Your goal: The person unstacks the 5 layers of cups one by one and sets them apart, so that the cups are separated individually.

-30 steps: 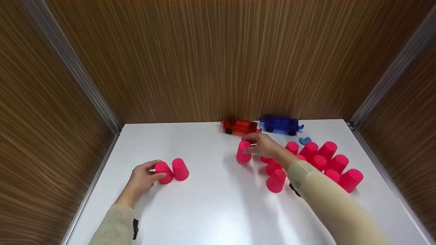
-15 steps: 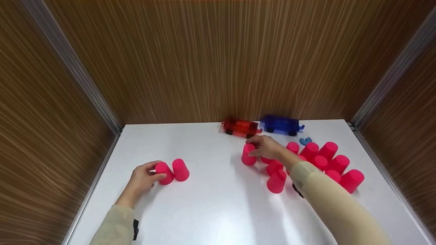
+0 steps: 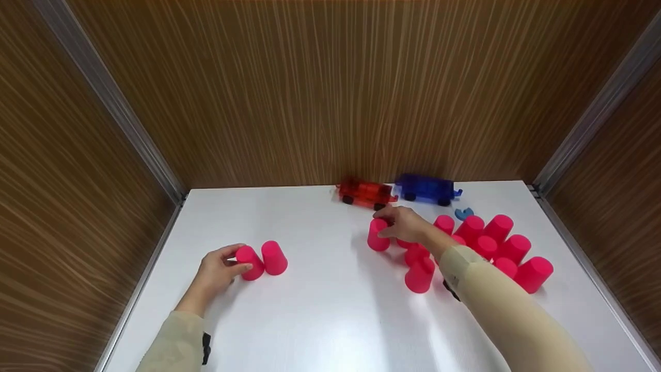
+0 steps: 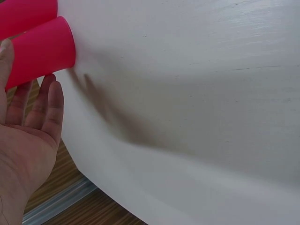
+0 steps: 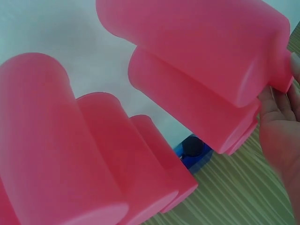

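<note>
At the left of the head view, my left hand (image 3: 216, 271) holds an upside-down pink plastic cup (image 3: 249, 262) between thumb and fingers. A second pink cup (image 3: 273, 258) stands just right of it. The left wrist view shows the held cup (image 4: 41, 50) with the thumb on its side. Farther right, my right hand (image 3: 405, 223) grips another pink cup (image 3: 378, 236) at the left edge of a cup group. In the right wrist view, this hand (image 5: 281, 136) is partly cut off at the frame edge, and nearer cups hide much of its cup.
Several pink cups (image 3: 534, 274) stand in a cluster on the right of the white table (image 3: 310, 320). A red toy wagon (image 3: 364, 192) and a blue one (image 3: 426, 189) sit along the back wall. A small blue curved piece (image 3: 463, 213) lies behind the cups.
The right hand and its cup have shifted slightly right and toward the person, closer to the cluster, and have then stayed nearly still. The left hand has kept its place on its cup.
</note>
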Tool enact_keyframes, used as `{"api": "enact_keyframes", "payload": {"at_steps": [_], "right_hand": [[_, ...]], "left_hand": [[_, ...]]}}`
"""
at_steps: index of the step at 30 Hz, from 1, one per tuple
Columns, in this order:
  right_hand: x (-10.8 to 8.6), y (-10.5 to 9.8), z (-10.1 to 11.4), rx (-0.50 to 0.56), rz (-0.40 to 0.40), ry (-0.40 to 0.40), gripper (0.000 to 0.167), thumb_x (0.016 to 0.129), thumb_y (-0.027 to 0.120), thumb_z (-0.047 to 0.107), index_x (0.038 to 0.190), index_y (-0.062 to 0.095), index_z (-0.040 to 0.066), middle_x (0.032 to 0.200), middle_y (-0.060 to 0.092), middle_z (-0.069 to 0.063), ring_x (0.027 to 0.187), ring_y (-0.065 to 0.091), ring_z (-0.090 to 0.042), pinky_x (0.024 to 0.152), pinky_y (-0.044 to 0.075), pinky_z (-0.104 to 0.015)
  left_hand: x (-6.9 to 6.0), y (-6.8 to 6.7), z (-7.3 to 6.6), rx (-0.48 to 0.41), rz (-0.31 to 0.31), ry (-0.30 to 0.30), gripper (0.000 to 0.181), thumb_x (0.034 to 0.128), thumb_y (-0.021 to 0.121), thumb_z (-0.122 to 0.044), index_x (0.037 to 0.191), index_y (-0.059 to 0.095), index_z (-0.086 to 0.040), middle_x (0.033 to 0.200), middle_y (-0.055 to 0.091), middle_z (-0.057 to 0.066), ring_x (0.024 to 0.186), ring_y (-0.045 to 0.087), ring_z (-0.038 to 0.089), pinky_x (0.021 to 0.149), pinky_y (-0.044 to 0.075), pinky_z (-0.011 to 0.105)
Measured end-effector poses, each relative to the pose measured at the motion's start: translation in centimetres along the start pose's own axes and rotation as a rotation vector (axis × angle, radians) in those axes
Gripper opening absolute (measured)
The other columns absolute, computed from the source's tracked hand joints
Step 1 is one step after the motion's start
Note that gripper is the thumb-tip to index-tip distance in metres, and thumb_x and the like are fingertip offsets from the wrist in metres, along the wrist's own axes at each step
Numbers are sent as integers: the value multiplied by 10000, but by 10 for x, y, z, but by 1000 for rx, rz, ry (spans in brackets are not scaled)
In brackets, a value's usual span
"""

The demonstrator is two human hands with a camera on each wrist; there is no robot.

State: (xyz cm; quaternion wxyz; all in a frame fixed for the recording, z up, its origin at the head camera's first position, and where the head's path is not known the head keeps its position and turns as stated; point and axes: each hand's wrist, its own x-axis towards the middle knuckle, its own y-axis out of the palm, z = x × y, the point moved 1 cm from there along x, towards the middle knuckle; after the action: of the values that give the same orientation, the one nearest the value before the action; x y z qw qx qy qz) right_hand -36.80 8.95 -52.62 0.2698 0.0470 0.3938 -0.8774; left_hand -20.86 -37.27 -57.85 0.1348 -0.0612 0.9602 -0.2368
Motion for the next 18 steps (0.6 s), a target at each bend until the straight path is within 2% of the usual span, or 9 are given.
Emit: {"api": "enact_keyframes", "payload": {"at_steps": [7,11,18], "right_hand": [[-1,-3,0,12,-2,4,615,942,823,164,1514,597,173,1412,615,-100,1311,566,-331,1067,537,-475],[-4,-6,8,53,-15,-16,601,947,820,153,1508,608,199,1432,619,-77,1367,548,-339,1075,532,-477],[-7,-5,45,64,-47,-168,549,959,813,189,1475,637,252,1436,628,-5,1385,554,-309,1085,525,-472]], "left_hand": [[0,-1,1,-8,-3,14,666,924,858,-184,1522,579,-96,1391,632,168,1087,639,277,828,617,439],[-1,-2,2,-6,-5,5,666,925,858,-184,1524,579,-103,1394,630,166,1092,633,281,832,617,433],[-3,-3,0,3,-9,2,662,932,851,-189,1530,574,-120,1409,620,159,1159,631,310,878,620,430]]}}
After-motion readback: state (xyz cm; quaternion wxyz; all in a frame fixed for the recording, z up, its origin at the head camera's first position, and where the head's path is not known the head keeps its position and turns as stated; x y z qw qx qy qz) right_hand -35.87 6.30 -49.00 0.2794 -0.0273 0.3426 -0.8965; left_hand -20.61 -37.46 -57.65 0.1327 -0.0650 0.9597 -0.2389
